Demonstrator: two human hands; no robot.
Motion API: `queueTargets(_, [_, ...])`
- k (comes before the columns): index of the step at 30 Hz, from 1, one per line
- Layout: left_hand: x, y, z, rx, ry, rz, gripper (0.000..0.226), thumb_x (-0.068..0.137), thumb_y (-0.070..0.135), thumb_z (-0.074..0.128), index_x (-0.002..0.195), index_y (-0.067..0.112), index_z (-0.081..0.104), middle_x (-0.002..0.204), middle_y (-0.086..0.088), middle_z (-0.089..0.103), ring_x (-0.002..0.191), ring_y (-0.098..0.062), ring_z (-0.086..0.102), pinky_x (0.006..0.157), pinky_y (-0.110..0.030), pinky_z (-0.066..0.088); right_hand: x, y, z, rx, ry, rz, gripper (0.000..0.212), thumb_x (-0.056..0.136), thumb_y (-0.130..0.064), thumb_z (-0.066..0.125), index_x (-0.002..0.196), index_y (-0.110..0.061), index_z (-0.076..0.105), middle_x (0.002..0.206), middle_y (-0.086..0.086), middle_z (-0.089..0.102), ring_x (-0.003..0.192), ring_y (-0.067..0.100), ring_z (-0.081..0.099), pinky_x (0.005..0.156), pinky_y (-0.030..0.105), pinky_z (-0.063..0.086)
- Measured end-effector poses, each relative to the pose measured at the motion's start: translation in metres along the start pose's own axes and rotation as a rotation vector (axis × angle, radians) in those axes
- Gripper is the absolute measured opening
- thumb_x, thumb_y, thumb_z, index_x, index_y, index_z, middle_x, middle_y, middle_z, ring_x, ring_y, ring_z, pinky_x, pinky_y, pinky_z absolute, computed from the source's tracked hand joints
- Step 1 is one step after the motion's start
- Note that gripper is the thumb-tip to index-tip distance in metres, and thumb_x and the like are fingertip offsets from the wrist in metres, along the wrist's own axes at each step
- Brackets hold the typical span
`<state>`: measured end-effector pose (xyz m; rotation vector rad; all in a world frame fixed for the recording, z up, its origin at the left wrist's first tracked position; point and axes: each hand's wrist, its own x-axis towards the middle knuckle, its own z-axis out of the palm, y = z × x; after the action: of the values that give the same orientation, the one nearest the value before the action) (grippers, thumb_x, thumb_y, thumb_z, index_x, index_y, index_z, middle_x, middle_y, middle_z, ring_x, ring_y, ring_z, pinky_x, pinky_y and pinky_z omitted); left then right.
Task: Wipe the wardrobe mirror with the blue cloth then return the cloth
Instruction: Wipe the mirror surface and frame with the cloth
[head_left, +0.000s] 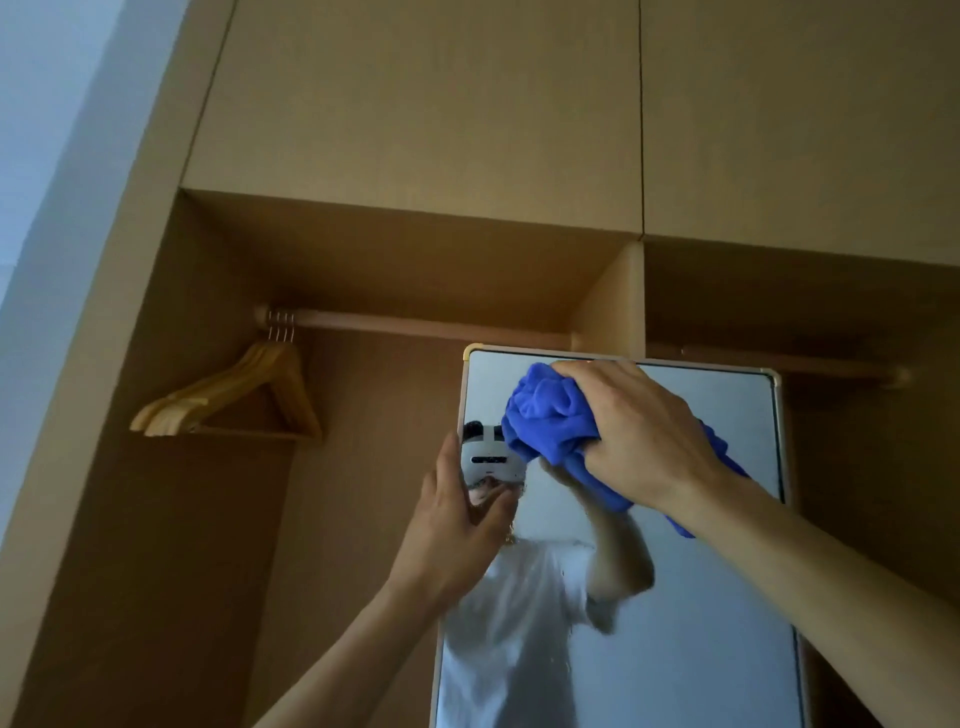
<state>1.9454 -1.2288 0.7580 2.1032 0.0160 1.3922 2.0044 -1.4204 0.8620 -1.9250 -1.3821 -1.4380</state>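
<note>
We are gripping the bunched blue cloth (545, 415) in our right hand (639, 431), fingers curled round it, pressing it against the mirror (701, 649) just under its top edge. Our left hand (452, 525) is clasping the mirror's left edge, thumb lying on the glass.

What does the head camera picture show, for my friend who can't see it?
A person's right hand presses a bunched blue cloth against the top of a wardrobe mirror, while the left hand holds its left edge. Wooden hangers hang on a rail nearby.
</note>
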Motion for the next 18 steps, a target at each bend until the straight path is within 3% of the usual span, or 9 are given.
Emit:
queueTargets(4, [0.000, -0.006, -0.001, -0.010, -0.040, 0.008, 0.077, 0.091, 0.055, 0.058, 0.154, 0.049, 0.014, 0.138, 0.013, 0.048, 0.111, -0.011, 0.057, 0.098, -0.042, 0.052, 0.034, -0.007, -0.003, -0.122, 0.032, -0.113, 0.060, 0.075, -0.011, 0.067, 0.131, -0.023, 0.051, 0.110, -0.006, 0.060, 0.105, 0.020, 0.052, 0.069, 0.037, 0.049])
queueTargets(8, [-0.002, -0.009, -0.002, -0.014, -0.039, 0.024, 0.084, 0.094, 0.049, 0.060, 0.157, 0.049, 0.004, 0.138, 0.015, 0.043, 0.113, -0.003, 0.051, 0.097, -0.029, 0.045, 0.063, -0.014, -0.002, -0.172, 0.069, -0.155, 0.053, 0.080, -0.010, 0.066, 0.129, -0.017, 0.050, 0.104, -0.003, 0.060, 0.100, 0.021, 0.052, 0.066, 0.031, 0.034])
queueTargets(12, [-0.006, -0.011, -0.003, -0.023, -0.033, 0.037, 0.084, 0.094, 0.048, 0.060, 0.155, 0.054, 0.002, 0.130, 0.011, 0.049, 0.100, -0.008, 0.054, 0.095, -0.033, 0.051, 0.075, -0.017, 0.004, -0.202, 0.097, -0.200, 0.030, 0.079, -0.007, 0.063, 0.106, -0.014, 0.052, 0.092, -0.001, 0.058, 0.088, 0.021, 0.050, 0.064, 0.032, 0.031])
queueTargets(16, [-0.008, -0.011, 0.000, -0.032, -0.013, 0.044, 0.084, 0.094, 0.047, 0.060, 0.152, 0.059, 0.000, 0.129, 0.017, 0.049, 0.099, -0.011, 0.056, 0.091, -0.035, 0.054, 0.073, -0.016, 0.013, -0.210, 0.137, -0.239, 0.029, 0.075, -0.006, 0.064, 0.101, -0.013, 0.054, 0.087, -0.005, 0.047, 0.081, 0.016, 0.038, 0.066, 0.032, 0.030])
queueTargets(18, [-0.008, -0.011, 0.002, -0.045, 0.005, 0.048, 0.082, 0.094, 0.045, 0.061, 0.150, 0.063, 0.003, 0.126, 0.019, 0.052, 0.095, -0.009, 0.056, 0.087, -0.033, 0.054, 0.069, -0.017, 0.020, -0.223, 0.138, -0.259, 0.028, 0.070, -0.004, 0.062, 0.096, -0.013, 0.055, 0.086, -0.002, 0.052, 0.079, 0.016, 0.037, 0.065, 0.033, 0.030])
